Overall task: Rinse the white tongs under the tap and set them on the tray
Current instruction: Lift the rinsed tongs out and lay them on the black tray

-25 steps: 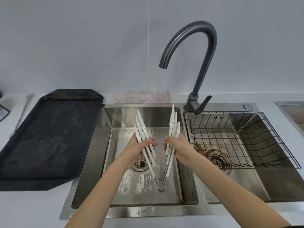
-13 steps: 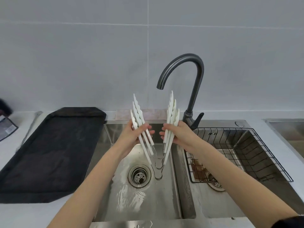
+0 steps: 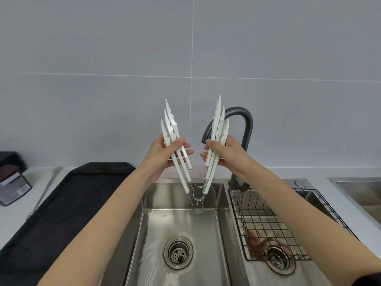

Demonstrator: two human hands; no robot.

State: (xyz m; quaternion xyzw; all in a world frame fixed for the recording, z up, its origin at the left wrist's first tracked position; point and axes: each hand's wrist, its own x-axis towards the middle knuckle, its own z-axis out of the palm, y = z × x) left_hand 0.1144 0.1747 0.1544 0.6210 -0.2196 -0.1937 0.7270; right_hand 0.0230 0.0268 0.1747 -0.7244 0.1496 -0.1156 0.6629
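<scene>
Tongs, white [image 3: 214,149], stand at frame centre, held up in a V above the left basin [image 3: 185,223] of a double steel sink. Several pairs seem bunched together, tips pointing up against the tiled wall [image 3: 103,58], wire hinge loops hanging at the bottom where a drop of water falls. The left hand [image 3: 165,151] has its fingers closed round the left bundle of arms; the right hand [image 3: 226,153] is closed round the right bundle, which stands in front of the dark tap spout [image 3: 245,120]. The two hands are near each other but apart.

Below the tongs the left basin lies open down to its drain [image 3: 178,252], its floor wet. The right basin carries a black wire rack [image 3: 268,219] along its rim. At frame left the black tray [image 3: 68,203] sits on the bench [image 3: 12,211], its raised right edge just beside the sink rim, its surface bare. A small dark box [image 3: 12,182] stands at the far left edge.
</scene>
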